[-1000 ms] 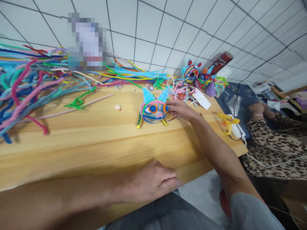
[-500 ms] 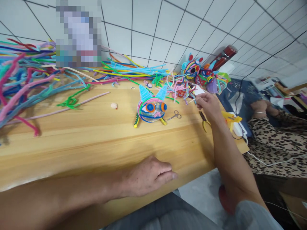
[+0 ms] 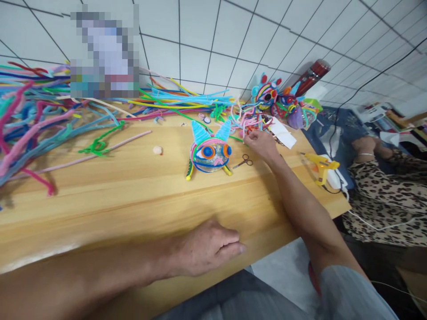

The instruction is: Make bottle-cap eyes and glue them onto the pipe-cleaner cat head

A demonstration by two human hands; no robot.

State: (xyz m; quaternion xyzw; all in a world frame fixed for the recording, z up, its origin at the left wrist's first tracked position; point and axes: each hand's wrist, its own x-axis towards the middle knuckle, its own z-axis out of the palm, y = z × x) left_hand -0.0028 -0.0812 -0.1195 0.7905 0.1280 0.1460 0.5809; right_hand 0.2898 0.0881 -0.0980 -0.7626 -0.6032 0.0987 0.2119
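Observation:
My left hand [image 3: 211,249] rests on the table near its front edge, fingers curled in and nothing seen in them. At the edge of a tangle of short pipe cleaner pieces [image 3: 250,119], the fingers of my right hand [image 3: 262,144] are pinched together. What they hold, if anything, is too small to make out. Between the hands and the wall stands a pipe cleaner animal figure [image 3: 211,153] with light blue ears, orange-and-blue eyes and yellow-tipped legs. Small scissors [image 3: 245,161] lie beside it, just below my right hand.
Long pipe cleaners [image 3: 187,98] are heaped along the wall and at the left. More colourful figures [image 3: 267,93] and a red flask [image 3: 313,75] stand at the back right. A yellow glue gun [image 3: 322,166] sits at the right edge, near a seated person's patterned clothing [image 3: 383,191].
My right hand has moved left from beside the white paper to the near edge of the pipe cleaner pieces. The pliers are now hidden by my arm. My left hand has stayed still.

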